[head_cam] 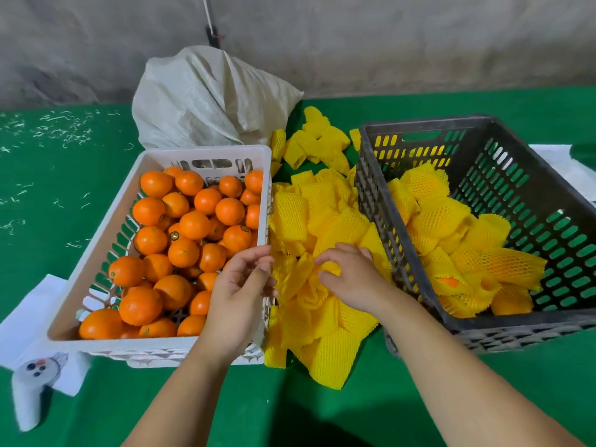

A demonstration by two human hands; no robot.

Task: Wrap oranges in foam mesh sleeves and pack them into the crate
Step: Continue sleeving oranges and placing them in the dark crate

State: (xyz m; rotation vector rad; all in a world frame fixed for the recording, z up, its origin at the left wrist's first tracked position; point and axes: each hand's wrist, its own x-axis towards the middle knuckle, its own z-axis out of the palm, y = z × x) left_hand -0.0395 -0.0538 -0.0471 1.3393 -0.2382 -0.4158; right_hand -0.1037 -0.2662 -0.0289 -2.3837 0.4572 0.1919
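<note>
Stickers on a few oranges [183, 233] in the white crate [96, 240] are too small to read. Left hand [240, 285] hovers empty, fingers loosely curled, over the crate's edge. Right hand [350, 275] pinches a yellow foam sleeve [309, 279] in the pile beside the grey crate [548, 195], which holds the wrapped fruit.

Left hand [240, 287] loosely curled; right hand [350, 275] pinching.

Bright orange oranges [183, 233] fill a white slotted crate [96, 240]; yellow net-patterned foam sleeves [322, 227] lie on the green tabletop [48, 175] beside a dark grey slotted crate [522, 175]; an off-white woven sack [209, 98] stands behind.
</note>
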